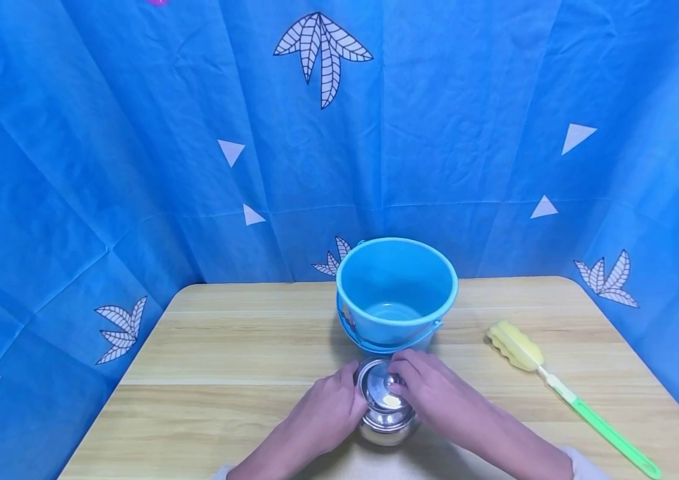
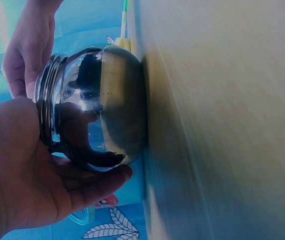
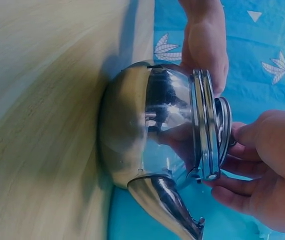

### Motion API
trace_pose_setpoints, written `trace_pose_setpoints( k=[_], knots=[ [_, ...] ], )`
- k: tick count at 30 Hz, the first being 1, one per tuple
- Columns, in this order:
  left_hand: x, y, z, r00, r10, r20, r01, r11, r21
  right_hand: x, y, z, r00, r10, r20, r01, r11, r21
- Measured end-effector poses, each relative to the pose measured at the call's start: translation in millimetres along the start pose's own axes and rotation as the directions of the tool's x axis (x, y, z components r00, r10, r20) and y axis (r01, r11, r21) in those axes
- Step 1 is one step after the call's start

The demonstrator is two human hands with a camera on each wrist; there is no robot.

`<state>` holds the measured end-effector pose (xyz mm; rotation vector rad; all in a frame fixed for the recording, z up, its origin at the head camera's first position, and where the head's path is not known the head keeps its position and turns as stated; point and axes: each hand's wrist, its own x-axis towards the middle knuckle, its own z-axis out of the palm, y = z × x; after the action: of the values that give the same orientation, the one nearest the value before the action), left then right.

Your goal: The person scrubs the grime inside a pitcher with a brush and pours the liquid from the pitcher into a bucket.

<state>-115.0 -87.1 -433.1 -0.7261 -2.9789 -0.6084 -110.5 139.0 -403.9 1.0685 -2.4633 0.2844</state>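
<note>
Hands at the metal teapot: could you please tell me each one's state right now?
Left hand: holding the metal teapot.
Right hand: pinching the lid knob.

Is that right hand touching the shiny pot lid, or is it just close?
Touching. The right wrist view shows it: the right hand reaches in from the side, thumb and fingers pinching the lid.

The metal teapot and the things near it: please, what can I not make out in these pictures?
- Inside of the teapot: head view, hidden by the lid.
- End of the spout: right wrist view, partly cut off by the bottom edge.
- Red mark near the bucket: left wrist view, too small to identify, beside the left hand.
- Brush: left wrist view, handle cut off by the top edge.
</note>
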Motion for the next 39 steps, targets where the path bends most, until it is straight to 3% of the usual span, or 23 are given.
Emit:
trace_pose_setpoints(
  k=[8, 24, 30, 39],
  knots=[
    [1.1, -0.6, 0.8, 1.0, -0.005, 0.012, 0.005, 1.0, 0.019, 1.8, -2, -6, 0.999, 0.037, 0.03, -0.037, 0.999, 0.024],
    [-0.8, -1.9, 2.3, 1.0, 0.011, -0.012, -0.011, 1.0, 0.016, -1.7, -1, -7, 0.998, 0.063, 0.015, -0.064, 0.997, 0.043],
    [-1.8, -2.0, 2.8, 0.999, 0.022, -0.031, -0.022, 1.0, 0.015, -2.7, 0, -7, 0.998, 0.056, -0.013, -0.056, 0.997, 0.061],
    [-0.6, -2.9, 3.5, 1.0, -0.005, -0.006, 0.005, 1.0, 0.016, -4.4, 2, -11, 0.997, 0.057, -0.061, -0.053, 0.997, 0.054]
  ],
)
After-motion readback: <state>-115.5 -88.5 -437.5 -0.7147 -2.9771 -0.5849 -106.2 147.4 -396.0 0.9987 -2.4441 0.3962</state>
